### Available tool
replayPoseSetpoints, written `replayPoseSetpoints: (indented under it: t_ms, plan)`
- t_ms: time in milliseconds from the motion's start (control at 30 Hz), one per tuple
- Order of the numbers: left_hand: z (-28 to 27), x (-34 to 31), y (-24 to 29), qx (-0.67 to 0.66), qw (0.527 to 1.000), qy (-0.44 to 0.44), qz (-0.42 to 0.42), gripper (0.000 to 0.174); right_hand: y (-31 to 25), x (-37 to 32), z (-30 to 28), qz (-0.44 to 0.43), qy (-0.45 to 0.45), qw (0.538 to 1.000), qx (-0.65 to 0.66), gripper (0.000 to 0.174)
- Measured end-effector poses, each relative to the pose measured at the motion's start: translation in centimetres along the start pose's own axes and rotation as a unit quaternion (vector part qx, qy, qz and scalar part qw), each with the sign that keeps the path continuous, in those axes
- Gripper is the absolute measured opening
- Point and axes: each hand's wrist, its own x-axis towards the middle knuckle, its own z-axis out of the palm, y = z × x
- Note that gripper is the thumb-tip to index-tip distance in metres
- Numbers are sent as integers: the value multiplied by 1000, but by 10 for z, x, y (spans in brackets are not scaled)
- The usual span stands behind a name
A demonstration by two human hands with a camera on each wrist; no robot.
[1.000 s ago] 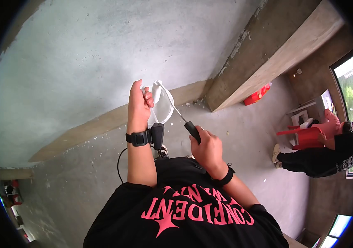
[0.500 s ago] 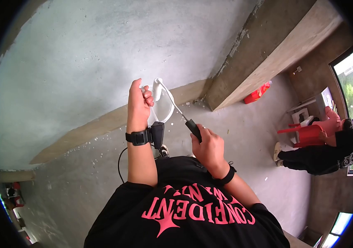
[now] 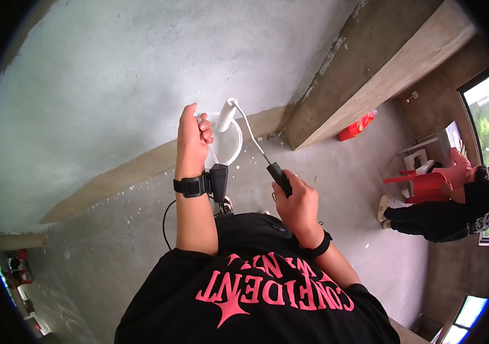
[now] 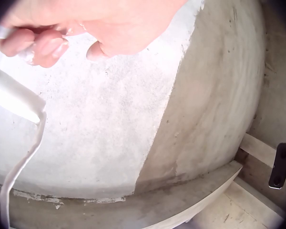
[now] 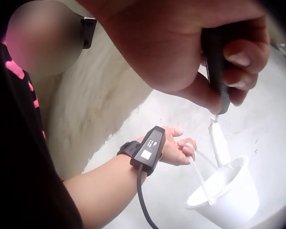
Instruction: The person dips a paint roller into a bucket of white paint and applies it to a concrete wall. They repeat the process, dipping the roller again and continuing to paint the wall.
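Observation:
My left hand (image 3: 194, 137) holds up a white bucket (image 5: 240, 202) by its thin bail handle (image 5: 200, 179), its fingers curled round it. White paint marks the fingertips in the left wrist view. With my right hand (image 3: 299, 205) I grip the black handle (image 3: 279, 179) of a paint roller. Its bent metal frame (image 3: 251, 129) runs up to a white roller sleeve (image 3: 228, 114). The sleeve overlaps the bucket's mouth in the head view, its lower end right by the rim in the right wrist view. Pale paint shows inside the bucket.
A wall (image 3: 141, 74) with a white-coated area and a bare lower strip stands ahead. To the right, a concrete pillar (image 3: 364, 74) juts out. White specks dot the floor (image 3: 135, 212). A red item (image 3: 356, 127), a red chair (image 3: 422, 189) and people (image 3: 456, 206) are farther right.
My right hand has shifted right and slightly forward. The roller sleeve has moved up and right, away from my left hand, and tilted, showing more of the bucket. My left hand has risen slightly.

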Motion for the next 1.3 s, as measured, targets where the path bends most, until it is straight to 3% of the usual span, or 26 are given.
replayPoseSetpoints:
  t_ms: [1300]
  plan:
    - [-1, 0, -1, 3, 1000, -7, 6, 39, 0, 0, -2, -28, 23, 999, -28, 30]
